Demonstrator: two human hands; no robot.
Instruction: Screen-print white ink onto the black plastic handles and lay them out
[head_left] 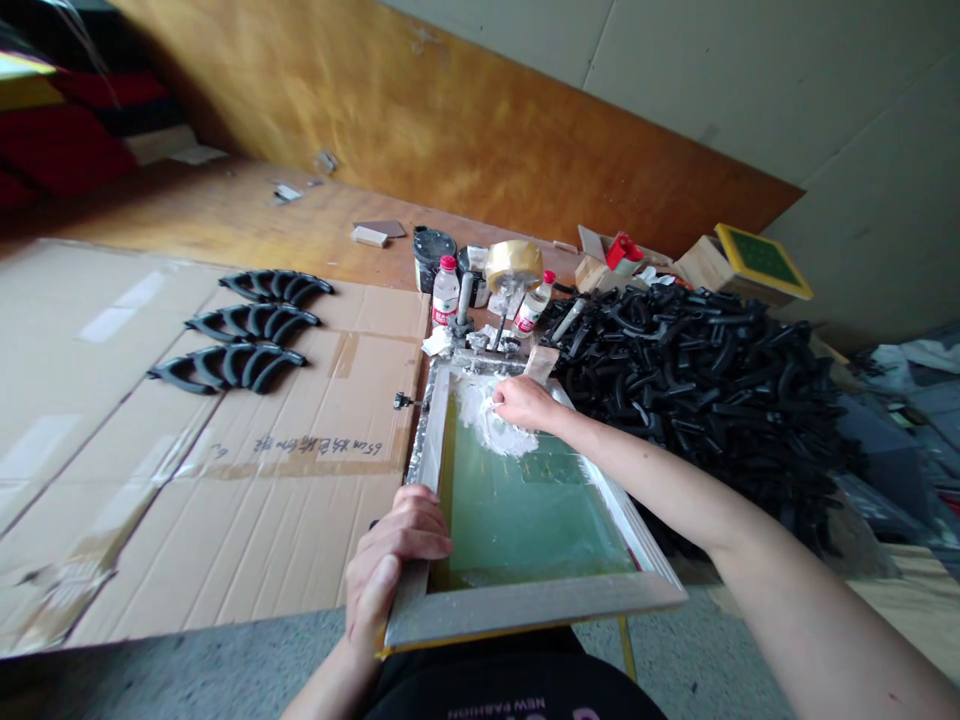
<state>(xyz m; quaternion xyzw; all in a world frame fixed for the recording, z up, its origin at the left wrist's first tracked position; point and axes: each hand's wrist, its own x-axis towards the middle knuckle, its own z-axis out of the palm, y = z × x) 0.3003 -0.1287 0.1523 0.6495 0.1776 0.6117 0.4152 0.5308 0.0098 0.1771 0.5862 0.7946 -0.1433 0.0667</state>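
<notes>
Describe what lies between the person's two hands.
In the head view, green screen lies between the left hand and right hand, with white paste nearer the right.

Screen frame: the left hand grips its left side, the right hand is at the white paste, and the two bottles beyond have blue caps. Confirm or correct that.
The cap colour is wrong: in the head view the two bottles beyond the screen frame have red caps. The left hand does grip its left side, and the right hand is at the white paste.
</notes>
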